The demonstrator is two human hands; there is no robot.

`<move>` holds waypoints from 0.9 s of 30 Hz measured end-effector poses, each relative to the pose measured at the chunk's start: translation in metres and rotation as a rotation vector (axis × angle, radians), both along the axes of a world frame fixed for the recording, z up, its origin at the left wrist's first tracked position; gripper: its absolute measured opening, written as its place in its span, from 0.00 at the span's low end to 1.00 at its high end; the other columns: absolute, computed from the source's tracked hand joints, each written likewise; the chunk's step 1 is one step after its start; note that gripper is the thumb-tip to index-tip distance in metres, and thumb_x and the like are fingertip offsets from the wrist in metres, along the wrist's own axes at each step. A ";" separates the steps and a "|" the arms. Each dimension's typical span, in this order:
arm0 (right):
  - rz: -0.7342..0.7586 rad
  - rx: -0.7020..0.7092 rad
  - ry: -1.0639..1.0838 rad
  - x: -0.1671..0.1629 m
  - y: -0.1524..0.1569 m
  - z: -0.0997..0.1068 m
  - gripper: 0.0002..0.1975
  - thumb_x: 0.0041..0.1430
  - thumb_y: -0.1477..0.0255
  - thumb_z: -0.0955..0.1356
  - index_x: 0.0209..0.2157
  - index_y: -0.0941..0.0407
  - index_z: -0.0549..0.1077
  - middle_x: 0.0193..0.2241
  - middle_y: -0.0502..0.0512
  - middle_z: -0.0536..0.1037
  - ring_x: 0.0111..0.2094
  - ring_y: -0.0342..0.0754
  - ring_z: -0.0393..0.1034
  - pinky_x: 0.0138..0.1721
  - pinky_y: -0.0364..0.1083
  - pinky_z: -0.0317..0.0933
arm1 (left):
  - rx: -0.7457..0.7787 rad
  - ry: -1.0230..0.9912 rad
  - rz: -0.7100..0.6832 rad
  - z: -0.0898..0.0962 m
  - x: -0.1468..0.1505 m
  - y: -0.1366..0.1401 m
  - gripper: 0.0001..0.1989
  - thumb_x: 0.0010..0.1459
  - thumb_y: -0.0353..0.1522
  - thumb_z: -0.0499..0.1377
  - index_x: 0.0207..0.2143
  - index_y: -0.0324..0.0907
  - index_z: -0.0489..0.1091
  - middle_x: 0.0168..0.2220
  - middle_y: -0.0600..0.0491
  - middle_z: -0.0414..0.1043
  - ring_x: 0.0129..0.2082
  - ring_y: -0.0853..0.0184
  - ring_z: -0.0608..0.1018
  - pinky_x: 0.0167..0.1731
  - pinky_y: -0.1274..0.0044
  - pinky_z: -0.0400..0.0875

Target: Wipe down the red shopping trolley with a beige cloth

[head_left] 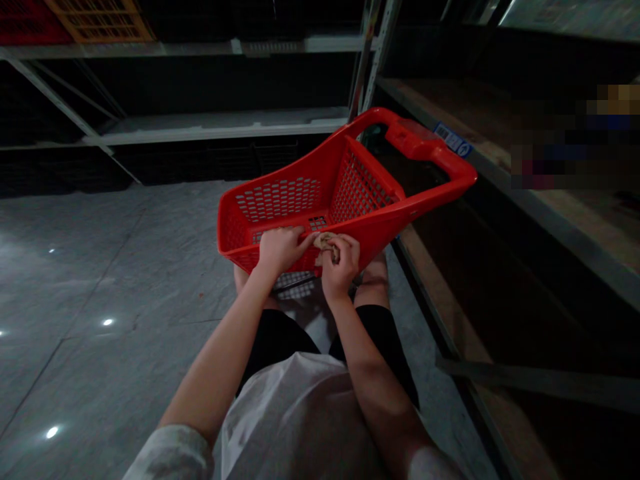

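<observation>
A red plastic shopping cart point(385, 223) stands in front of my knees, its handle up at the right. My left hand point(281, 247) is wrapped over the cart's near rim, with the fingertips on the inner side. Just to the right, my right hand point(341, 263) is closed around a crumpled beige cloth point(326, 241) and presses it against the near side wall by the rim. Part of the cloth is hidden by the fingers. The perforated basket shows nothing lying inside.
Metal shelving point(225, 130) runs along the back, with a yellow crate point(103, 20) and a red crate point(30, 23) on top. Wooden-decked shelves point(480, 127) stand close on the right, bearing a blue label point(453, 139). Grey floor point(100, 267) stretches to the left.
</observation>
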State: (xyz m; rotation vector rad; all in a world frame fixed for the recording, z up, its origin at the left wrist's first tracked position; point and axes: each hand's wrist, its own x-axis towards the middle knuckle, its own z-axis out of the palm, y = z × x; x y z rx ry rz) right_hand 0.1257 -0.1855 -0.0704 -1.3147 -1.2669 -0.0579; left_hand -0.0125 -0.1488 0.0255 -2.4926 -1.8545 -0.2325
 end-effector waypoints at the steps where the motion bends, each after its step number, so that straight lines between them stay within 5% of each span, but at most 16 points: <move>1: 0.001 0.092 0.020 0.000 0.005 0.012 0.09 0.64 0.75 0.65 0.43 0.53 0.75 0.47 0.59 0.74 0.51 0.52 0.72 0.55 0.54 0.69 | -0.002 0.005 0.000 0.000 0.000 0.000 0.35 0.71 0.55 0.40 0.44 0.44 0.80 0.37 0.44 0.83 0.37 0.56 0.82 0.30 0.73 0.62; 4: 0.021 0.198 0.022 -0.002 0.014 0.013 0.07 0.65 0.74 0.67 0.43 0.52 0.76 0.46 0.59 0.74 0.52 0.52 0.71 0.56 0.54 0.68 | 0.006 0.005 0.003 -0.002 0.000 0.001 0.32 0.72 0.53 0.43 0.44 0.44 0.80 0.38 0.44 0.83 0.37 0.56 0.82 0.31 0.73 0.62; 11: 0.178 -0.184 0.033 -0.003 -0.017 -0.102 0.08 0.58 0.76 0.65 0.32 0.50 0.74 0.34 0.53 0.73 0.37 0.50 0.72 0.42 0.50 0.71 | 0.032 -0.028 -0.001 -0.004 -0.001 0.001 0.39 0.69 0.60 0.39 0.39 0.44 0.80 0.34 0.44 0.82 0.35 0.56 0.82 0.29 0.73 0.60; 14: 0.147 -0.174 0.068 0.000 -0.028 -0.115 0.08 0.55 0.77 0.64 0.29 0.50 0.72 0.31 0.52 0.72 0.33 0.50 0.70 0.37 0.50 0.70 | 0.019 -0.023 0.003 -0.001 0.000 -0.001 0.40 0.69 0.60 0.37 0.40 0.44 0.80 0.35 0.44 0.82 0.35 0.56 0.81 0.30 0.73 0.61; 17: 0.083 -0.160 0.114 0.007 -0.022 -0.089 0.07 0.56 0.76 0.64 0.32 0.52 0.73 0.35 0.54 0.73 0.38 0.51 0.72 0.42 0.51 0.71 | 0.005 -0.014 0.019 0.001 0.001 -0.002 0.41 0.69 0.60 0.36 0.41 0.43 0.80 0.35 0.43 0.82 0.35 0.56 0.81 0.30 0.73 0.61; 20: -0.012 -0.078 0.155 0.026 -0.002 -0.035 0.09 0.59 0.75 0.64 0.39 0.54 0.74 0.44 0.58 0.73 0.48 0.51 0.71 0.53 0.54 0.68 | 0.005 -0.016 0.024 0.000 0.001 -0.001 0.41 0.69 0.60 0.37 0.41 0.43 0.80 0.35 0.43 0.82 0.35 0.55 0.81 0.30 0.73 0.61; 23: -0.165 0.194 0.161 0.053 0.019 0.017 0.08 0.61 0.75 0.64 0.41 0.53 0.73 0.46 0.59 0.70 0.51 0.52 0.70 0.57 0.56 0.66 | 0.012 -0.024 0.010 -0.003 0.000 0.000 0.40 0.68 0.61 0.38 0.40 0.43 0.80 0.35 0.43 0.82 0.34 0.56 0.81 0.30 0.73 0.60; 25: -0.208 0.286 0.127 0.067 0.027 0.031 0.08 0.61 0.75 0.65 0.41 0.53 0.73 0.45 0.59 0.70 0.51 0.52 0.70 0.57 0.57 0.66 | 0.016 -0.025 0.006 -0.004 0.000 0.001 0.40 0.68 0.61 0.38 0.39 0.43 0.80 0.35 0.43 0.82 0.34 0.56 0.81 0.30 0.73 0.60; 27: -0.205 0.254 0.092 0.071 0.027 0.021 0.07 0.62 0.73 0.66 0.42 0.53 0.73 0.45 0.59 0.70 0.51 0.52 0.70 0.56 0.56 0.67 | 0.019 -0.021 0.012 -0.005 -0.001 0.001 0.40 0.68 0.60 0.38 0.38 0.43 0.80 0.35 0.43 0.82 0.34 0.56 0.81 0.30 0.73 0.60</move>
